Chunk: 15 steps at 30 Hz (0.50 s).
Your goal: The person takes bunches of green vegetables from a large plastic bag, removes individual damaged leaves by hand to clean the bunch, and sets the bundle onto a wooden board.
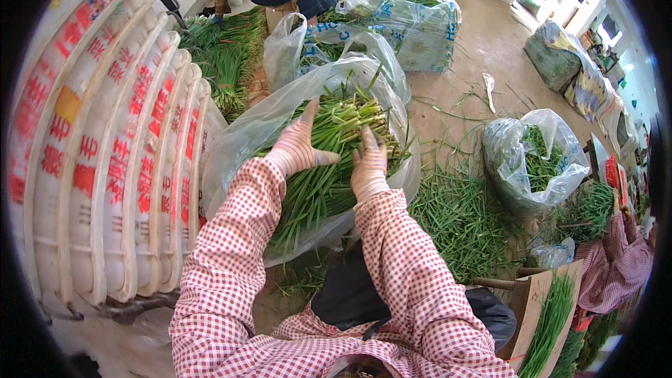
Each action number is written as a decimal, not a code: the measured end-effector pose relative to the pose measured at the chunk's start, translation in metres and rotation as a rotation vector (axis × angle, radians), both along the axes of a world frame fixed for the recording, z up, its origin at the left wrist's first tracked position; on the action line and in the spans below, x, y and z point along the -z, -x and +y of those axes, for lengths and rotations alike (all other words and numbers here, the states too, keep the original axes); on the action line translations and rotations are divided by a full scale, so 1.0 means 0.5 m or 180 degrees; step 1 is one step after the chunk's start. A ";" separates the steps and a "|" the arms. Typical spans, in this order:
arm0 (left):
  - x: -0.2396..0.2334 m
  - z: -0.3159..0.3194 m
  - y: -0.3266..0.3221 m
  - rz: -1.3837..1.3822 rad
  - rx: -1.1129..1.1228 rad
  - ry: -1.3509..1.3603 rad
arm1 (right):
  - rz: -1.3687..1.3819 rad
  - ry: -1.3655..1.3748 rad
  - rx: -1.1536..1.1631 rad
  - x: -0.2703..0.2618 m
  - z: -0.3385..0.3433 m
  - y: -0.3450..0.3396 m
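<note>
In front of me a large clear plastic bag stands wide, filled with long green leafy stalks that look like garlic chives. My left hand, in a thin striped glove, spans a bunch of the stalks, its thumb spread apart from the fingers. On the other side my right hand, also gloved, has its fingers against the pale cut ends of that bunch. Some fingers of both hands are hidden among the stalks. Leaves hang over the near side of the bag.
Stacked white plastic crates with red lettering rise at the left. Loose greens cover the floor at the right, near another filled bag. More filled bags stand ahead. A board with chives lies at lower right. Two other people sit nearby.
</note>
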<state>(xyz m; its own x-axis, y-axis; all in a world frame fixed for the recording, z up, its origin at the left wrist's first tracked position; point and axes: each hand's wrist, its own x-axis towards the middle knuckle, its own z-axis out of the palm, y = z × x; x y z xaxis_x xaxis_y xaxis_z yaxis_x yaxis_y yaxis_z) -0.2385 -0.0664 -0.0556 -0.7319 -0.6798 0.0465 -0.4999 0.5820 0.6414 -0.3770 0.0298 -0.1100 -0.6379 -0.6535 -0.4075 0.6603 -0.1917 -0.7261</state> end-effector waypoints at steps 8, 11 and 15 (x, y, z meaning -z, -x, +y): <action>0.054 -0.073 0.095 -0.1209 -0.0088 0.0163 | 0.0211 0.0931 -0.0883 0.081 -0.019 0.040; 0.100 -0.003 0.092 -0.0924 -0.0578 0.0935 | 0.0007 0.1141 -0.0780 0.081 -0.018 0.027; 0.138 0.105 0.105 -0.0521 -0.0712 0.1277 | -0.0384 0.0922 -0.0457 0.066 0.005 0.012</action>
<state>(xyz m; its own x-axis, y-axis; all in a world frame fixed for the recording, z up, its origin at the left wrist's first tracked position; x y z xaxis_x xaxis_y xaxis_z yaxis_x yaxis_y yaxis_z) -0.2909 -0.0141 -0.1245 -0.5895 -0.7733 0.2335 -0.7164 0.6341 0.2910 -0.3830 0.0322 -0.1431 -0.4895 -0.8327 -0.2588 0.7733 -0.2773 -0.5703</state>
